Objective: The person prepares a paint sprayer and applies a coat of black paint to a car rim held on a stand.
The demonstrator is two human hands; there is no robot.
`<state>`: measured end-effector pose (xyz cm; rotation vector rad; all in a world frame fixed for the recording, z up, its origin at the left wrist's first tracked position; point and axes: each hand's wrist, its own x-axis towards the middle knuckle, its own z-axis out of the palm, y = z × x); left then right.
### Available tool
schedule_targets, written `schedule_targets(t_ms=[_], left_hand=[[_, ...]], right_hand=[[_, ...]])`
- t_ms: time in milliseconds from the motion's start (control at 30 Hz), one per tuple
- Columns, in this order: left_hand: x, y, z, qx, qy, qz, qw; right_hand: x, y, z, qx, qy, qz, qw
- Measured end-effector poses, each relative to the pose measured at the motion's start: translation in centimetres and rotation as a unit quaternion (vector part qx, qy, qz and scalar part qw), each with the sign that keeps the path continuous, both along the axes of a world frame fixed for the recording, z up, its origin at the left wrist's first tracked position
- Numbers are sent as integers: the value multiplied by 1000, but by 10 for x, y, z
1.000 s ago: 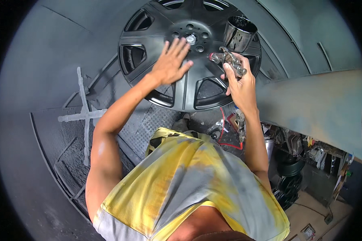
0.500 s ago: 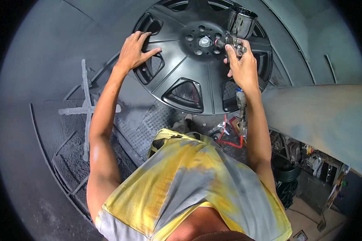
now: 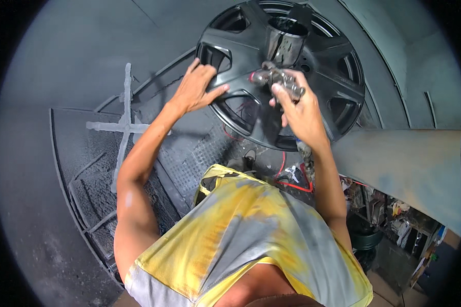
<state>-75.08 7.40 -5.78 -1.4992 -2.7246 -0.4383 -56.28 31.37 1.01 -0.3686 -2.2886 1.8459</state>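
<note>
A dark multi-spoke wheel rim stands upright in front of me in a grey spray booth. My left hand grips its left edge, with fingers on a spoke. My right hand is shut on a metal spray gun, whose shiny cup points up over the rim's middle. The gun's nozzle faces left, close to the rim's face.
A grey overspray-coated grate and frame lies at the left, with a cross-shaped bar. A red hose trails below the rim. A broad pale panel juts in from the right, with cluttered shelves beneath it.
My left hand went from the rim's centre to its left edge. The rim and the spray gun now sit further right in the view.
</note>
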Motion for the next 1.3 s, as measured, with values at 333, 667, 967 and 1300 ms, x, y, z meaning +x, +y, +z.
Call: schedule_targets(t_ms=[333, 667, 967, 1300], left_hand=[[101, -6, -18, 116, -108, -202, 966], [136, 46, -16, 47, -18, -165, 985], [219, 120, -4, 294, -175, -300, 890], [56, 37, -40, 10, 66, 58, 996]], right_hand=[[73, -25, 12, -22, -32, 75, 996], [123, -19, 35, -36, -66, -10, 997], [112, -18, 104, -66, 58, -41, 995], [123, -19, 118, -22, 35, -38, 998]])
